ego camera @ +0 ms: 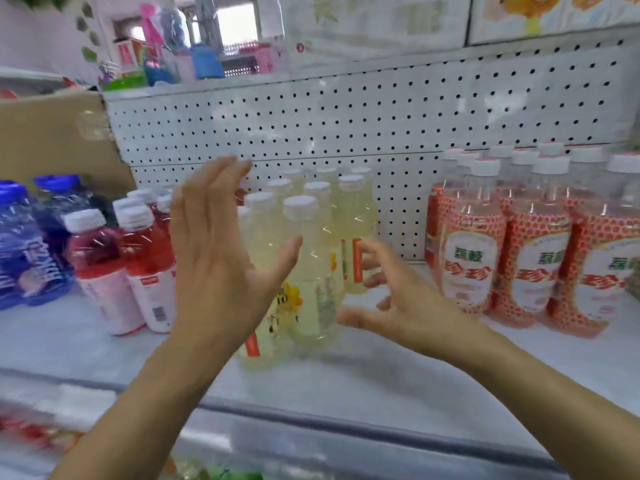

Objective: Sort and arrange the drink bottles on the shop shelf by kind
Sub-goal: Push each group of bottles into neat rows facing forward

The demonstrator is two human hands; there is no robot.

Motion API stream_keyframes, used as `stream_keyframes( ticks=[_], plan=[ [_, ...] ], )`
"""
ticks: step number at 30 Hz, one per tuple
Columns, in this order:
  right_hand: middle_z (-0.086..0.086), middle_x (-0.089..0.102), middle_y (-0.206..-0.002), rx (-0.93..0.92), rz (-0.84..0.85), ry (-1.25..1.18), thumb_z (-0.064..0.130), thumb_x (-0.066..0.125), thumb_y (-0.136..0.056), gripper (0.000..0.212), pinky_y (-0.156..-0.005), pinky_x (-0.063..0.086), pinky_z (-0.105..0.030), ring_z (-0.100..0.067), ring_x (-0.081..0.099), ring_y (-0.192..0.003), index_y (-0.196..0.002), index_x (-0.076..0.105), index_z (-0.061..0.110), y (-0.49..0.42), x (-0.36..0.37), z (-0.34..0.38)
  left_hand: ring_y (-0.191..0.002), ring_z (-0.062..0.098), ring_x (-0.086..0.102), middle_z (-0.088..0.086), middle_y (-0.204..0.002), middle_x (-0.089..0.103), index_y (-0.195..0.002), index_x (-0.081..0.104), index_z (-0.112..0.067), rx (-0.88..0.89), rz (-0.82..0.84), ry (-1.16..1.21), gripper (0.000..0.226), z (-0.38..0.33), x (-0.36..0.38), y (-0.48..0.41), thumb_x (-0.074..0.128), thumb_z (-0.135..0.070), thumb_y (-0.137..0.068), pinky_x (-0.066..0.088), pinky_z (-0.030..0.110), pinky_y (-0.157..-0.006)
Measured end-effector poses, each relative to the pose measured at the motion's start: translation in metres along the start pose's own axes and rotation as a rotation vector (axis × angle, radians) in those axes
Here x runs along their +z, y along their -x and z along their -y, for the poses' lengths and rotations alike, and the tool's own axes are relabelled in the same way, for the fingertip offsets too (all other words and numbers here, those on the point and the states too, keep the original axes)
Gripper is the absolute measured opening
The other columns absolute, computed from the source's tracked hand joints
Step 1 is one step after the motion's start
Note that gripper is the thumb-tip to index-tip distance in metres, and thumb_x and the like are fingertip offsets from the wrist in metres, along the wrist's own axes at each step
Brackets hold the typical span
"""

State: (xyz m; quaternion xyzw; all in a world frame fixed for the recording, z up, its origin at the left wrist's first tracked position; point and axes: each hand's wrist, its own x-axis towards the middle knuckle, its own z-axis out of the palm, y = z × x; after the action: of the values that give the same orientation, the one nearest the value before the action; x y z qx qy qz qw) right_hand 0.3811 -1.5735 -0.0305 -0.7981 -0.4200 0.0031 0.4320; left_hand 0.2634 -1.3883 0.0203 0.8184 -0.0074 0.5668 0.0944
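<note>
The pale yellow, white-capped plastic drink bottles stand clustered on the white shelf, with red-juice bottles just left of them. The left hand, flat with straight fingers, flanks the cluster's left; the right hand, fingers spread and half curled, holding nothing, flanks its right. Pressing inward evenly and low should square the group without tipping any.

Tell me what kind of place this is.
Most likely a small shop's drinks aisle: a pegboard-backed shelf carries bottles grouped by kind, pale yellow bottles in the middle, red-patterned bottles to the right, blue bottles at far left.
</note>
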Motion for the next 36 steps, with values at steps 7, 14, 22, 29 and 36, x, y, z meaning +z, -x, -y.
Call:
stream_keyframes(
  ticks=[7, 14, 22, 29, 36],
  plan=[
    [0.019, 0.064, -0.124, 0.064, 0.135, -0.334, 0.029, 0.093, -0.062, 0.104, -0.094, 0.051, -0.022, 0.0, 0.062, -0.113, -0.144, 0.029, 0.035, -0.038, 0.072, 0.0, -0.124, 0.014, 0.056, -0.01, -0.144, 0.05, -0.149, 0.035, -0.039, -0.644, 0.519, 0.651, 0.097, 0.063, -0.001, -0.024, 0.085, -0.05, -0.066, 0.045, 0.046, -0.108],
    [0.028, 0.064, -0.118, 0.129, 0.078, -0.344, 0.037, 0.092, -0.061, 0.087, -0.082, 0.05, -0.01, 0.009, 0.061, -0.107, -0.13, 0.041, 0.046, -0.054, 0.112, 0.017, -0.104, -0.001, 0.066, -0.019, -0.122, 0.066, -0.137, 0.048, -0.049, -0.583, 0.55, 0.709, 0.07, 0.103, -0.015, -0.014, 0.07, -0.034, -0.073, 0.052, 0.027, -0.086],
    [0.03, 0.058, -0.124, 0.09, 0.17, -0.299, 0.044, 0.088, -0.065, 0.094, -0.095, 0.045, -0.018, 0.013, 0.055, -0.111, -0.141, 0.032, 0.047, -0.069, 0.132, 0.047, -0.09, 0.002, 0.072, -0.02, -0.104, 0.074, -0.132, 0.052, -0.043, -0.656, 0.448, 0.734, 0.062, 0.125, -0.042, -0.009, 0.078, -0.031, -0.077, 0.054, 0.02, -0.067],
    [0.009, 0.068, -0.089, -0.155, -0.484, 0.126, 0.072, 0.045, -0.085, 0.044, -0.077, 0.052, -0.038, -0.009, 0.062, -0.087, -0.092, 0.067, 0.036, -0.104, 0.011, 0.081, -0.113, -0.014, 0.055, -0.025, -0.125, 0.06, -0.129, 0.052, -0.045, -0.304, 0.434, 0.543, 0.063, 0.113, -0.053, -0.077, 0.062, -0.073, -0.073, 0.041, 0.015, -0.089],
    [0.0, 0.061, -0.132, 0.19, 0.175, 0.671, 0.082, 0.027, -0.084, 0.077, -0.094, 0.042, -0.035, -0.018, 0.057, -0.114, -0.124, 0.065, 0.028, -0.171, -0.042, 0.071, -0.128, 0.015, 0.049, -0.005, -0.147, 0.047, -0.143, 0.046, -0.035, 0.063, 1.072, -0.004, 0.051, 0.095, 0.042, -0.169, 0.056, -0.049, -0.096, 0.039, 0.032, -0.103]
  ],
)
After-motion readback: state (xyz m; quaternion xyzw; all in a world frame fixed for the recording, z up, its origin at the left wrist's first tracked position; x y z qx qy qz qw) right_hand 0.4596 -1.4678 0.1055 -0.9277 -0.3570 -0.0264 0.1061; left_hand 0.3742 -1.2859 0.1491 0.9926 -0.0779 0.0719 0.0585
